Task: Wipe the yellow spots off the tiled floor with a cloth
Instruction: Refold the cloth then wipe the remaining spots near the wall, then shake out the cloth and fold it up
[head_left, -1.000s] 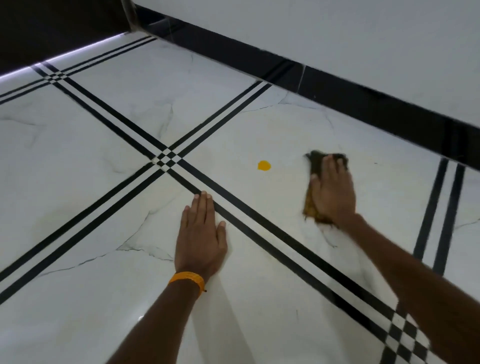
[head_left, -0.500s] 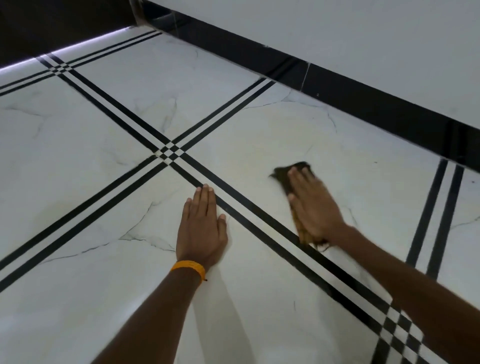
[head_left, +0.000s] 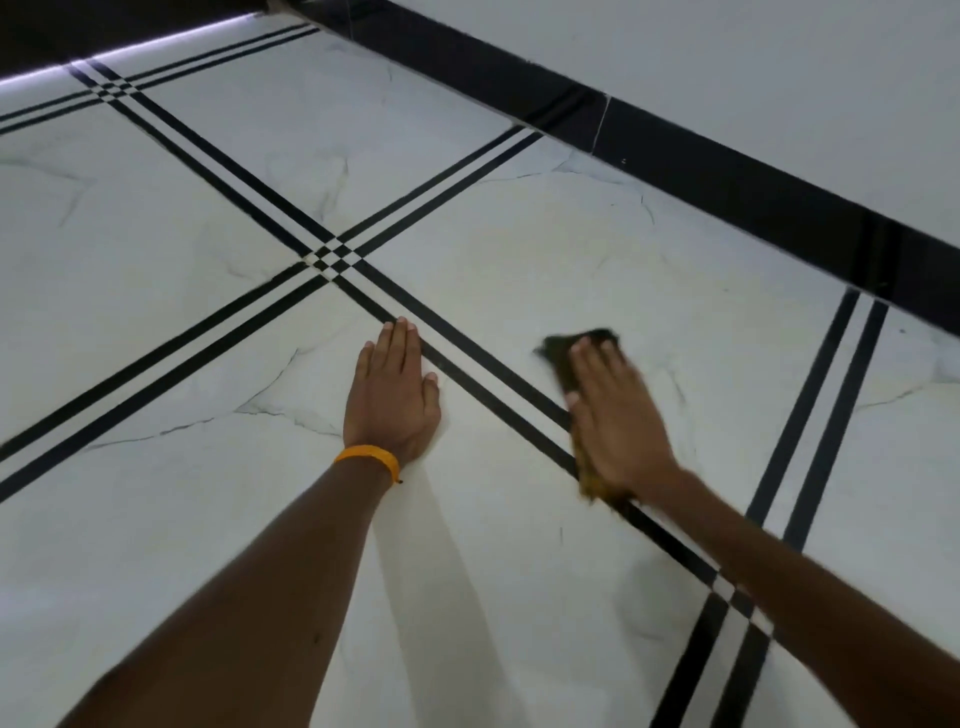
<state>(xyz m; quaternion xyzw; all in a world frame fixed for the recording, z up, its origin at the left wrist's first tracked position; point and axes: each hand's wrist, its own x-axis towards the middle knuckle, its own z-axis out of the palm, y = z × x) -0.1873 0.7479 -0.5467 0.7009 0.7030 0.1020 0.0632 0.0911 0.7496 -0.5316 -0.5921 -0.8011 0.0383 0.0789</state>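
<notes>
- The right hand (head_left: 618, 415) is lying flat with its fingers straight, gripping nothing and pressing the cloth (head_left: 569, 351) onto the tiled floor (head_left: 208, 519).
- The left hand (head_left: 392, 395) is bracing flat on the tile, holding nothing.
- No yellow spot is showing; one could be hiding under the cloth.
- Since nothing is pinching it, the cloth could be slipping free, and it may be smearing residue.

Both my forearms bare from wrist to near frame edge. Orange band (head_left: 367, 457) on left wrist, narrow, smooth, snug, just behind my left hand (head_left: 392, 400). Short dark thread end (head_left: 399, 481) sticks out at band's right side. My right hand (head_left: 618, 415) motion-blurred, finer detail unreadable.
</notes>
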